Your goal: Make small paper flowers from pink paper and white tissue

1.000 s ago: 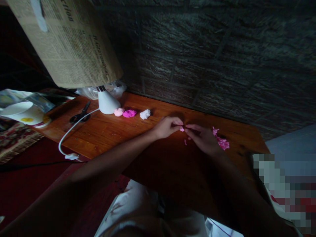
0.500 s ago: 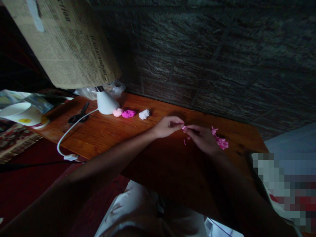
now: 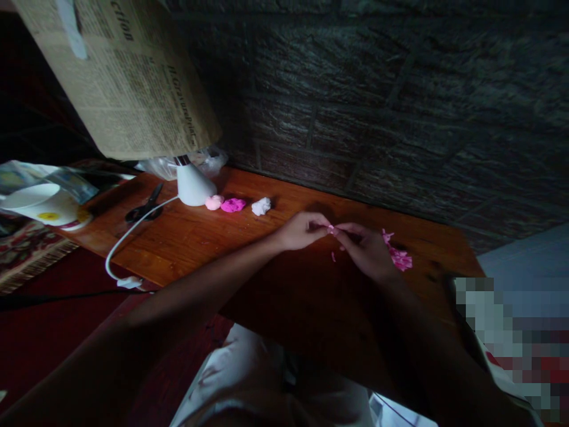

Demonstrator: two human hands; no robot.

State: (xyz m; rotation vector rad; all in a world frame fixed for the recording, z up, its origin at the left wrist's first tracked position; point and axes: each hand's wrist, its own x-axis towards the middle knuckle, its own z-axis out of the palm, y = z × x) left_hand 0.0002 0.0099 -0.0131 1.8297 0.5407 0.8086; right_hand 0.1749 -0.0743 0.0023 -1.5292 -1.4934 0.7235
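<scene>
Between my two hands is a small piece of pink clay [image 3: 331, 229], partly covered by fingertips. My left hand [image 3: 302, 230] pinches it from the left with thumb and index finger. From the other side, my right hand [image 3: 367, 249] pinches the same piece. A thin pink strip [image 3: 333, 257] lies on the wooden table just below the hands. Right of my right hand rests a cluster of pink clay pieces [image 3: 401, 258]. To the left sit a white lump [image 3: 261, 206], a bright magenta lump [image 3: 233, 204] and a pale pink lump [image 3: 214, 202] of clay.
A lamp [image 3: 193, 185] with a newsprint shade stands at the table's left, its white cord [image 3: 116, 249] hanging over the front edge. Black scissors [image 3: 144, 210] and a paper cup [image 3: 47, 207] are farther left. A dark brick wall [image 3: 355, 107] runs behind the wooden table [image 3: 186, 249].
The fingertips have shifted slightly around the pink piece, and a little less of it shows. Both hands stay together in nearly the same place; the whole view has moved slightly.
</scene>
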